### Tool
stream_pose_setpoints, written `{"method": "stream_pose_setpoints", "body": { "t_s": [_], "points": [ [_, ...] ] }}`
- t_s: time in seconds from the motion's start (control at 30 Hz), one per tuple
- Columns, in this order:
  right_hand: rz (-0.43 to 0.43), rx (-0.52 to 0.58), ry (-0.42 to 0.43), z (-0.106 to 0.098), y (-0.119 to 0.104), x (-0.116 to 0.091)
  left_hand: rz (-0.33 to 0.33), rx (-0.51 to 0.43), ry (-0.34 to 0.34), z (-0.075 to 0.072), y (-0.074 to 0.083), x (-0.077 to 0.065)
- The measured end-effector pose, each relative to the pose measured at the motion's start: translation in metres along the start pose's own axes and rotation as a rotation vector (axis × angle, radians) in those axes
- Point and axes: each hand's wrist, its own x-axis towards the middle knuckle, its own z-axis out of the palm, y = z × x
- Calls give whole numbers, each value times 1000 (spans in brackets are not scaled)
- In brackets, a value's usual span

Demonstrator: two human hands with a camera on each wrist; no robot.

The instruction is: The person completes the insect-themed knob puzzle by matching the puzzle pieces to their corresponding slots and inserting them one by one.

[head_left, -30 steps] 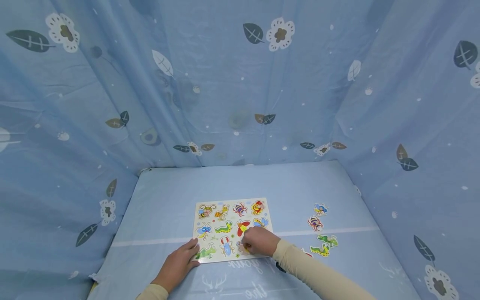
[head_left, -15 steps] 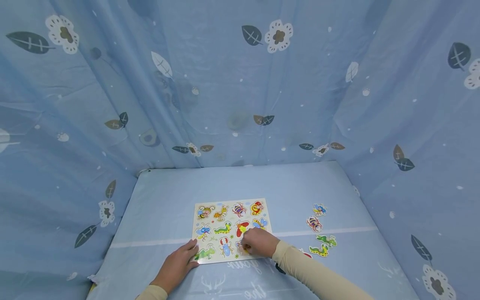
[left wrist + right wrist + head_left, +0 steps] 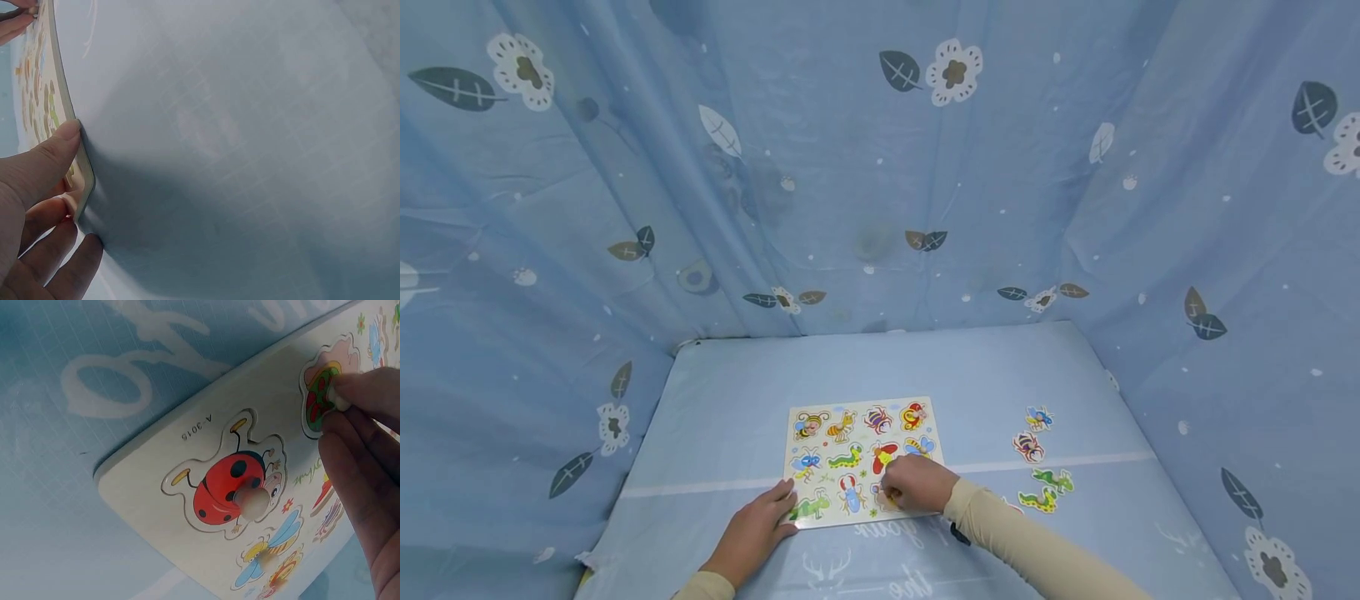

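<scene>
A wooden peg puzzle board (image 3: 842, 521) with insect pictures lies on the cloth-covered table. My left hand (image 3: 762, 522) holds its near left corner; in the left wrist view the thumb (image 3: 59, 140) lies along one edge, with fingers at the adjoining edge. At the near right part of the board, my right hand (image 3: 921, 483) pinches the pale knob (image 3: 337, 399) of a puzzle piece (image 3: 319, 394), green with red spots and pink. That piece lies within its outlined recess; whether it sits fully flat I cannot tell. Beside it sits a ladybug piece (image 3: 228, 487) in the board.
Right of the board lie several loose pieces: a blue-winged insect (image 3: 1040, 418), a striped beetle (image 3: 1028, 447), a green grasshopper (image 3: 1054, 481) and a caterpillar (image 3: 1039, 501). Another piece is mostly hidden by the right sleeve (image 3: 1022, 533). Blue patterned curtains (image 3: 880, 192) enclose the table.
The head view has shifted slightly. Both hands stay in place on the board, the right still at the same piece.
</scene>
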Motion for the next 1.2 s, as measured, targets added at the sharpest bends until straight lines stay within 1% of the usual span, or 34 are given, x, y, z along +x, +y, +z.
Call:
{"method": "stream_pose_setpoints", "body": {
  "t_s": [0.13,0.2,0.3,0.4,0.47,0.6,0.7,0.77,0.9,1.07,1.2],
  "points": [
    [-1,-1,2,1,10,-4,-7,-5,-9,-1,3,0],
    [23,8,0,-1,17,-7,-10,-4,-9,-1,3,0],
    [84,48,-19,-9,28,-14,-14,-3,-5,-1,4,0],
    [170,113,-39,-21,41,-24,-11,-12,-5,0,3,0],
    [213,125,-41,-28,52,-31,-9,-19,-7,0,3,0],
    [298,118,-29,-36,79,-47,-15,-21,-10,-1,2,0],
    [385,131,-19,-39,101,-62,-19,-20,-7,-1,2,0],
    [448,133,-16,-39,117,-72,-13,-19,-5,-1,1,0],
    [529,133,-5,-40,143,-96,-8,-18,-7,-2,2,0],
    [626,138,9,-40,164,-124,-5,-10,-13,-2,2,0],
    [657,139,14,-38,175,-140,1,-12,-8,-2,1,1]
  ]
}}
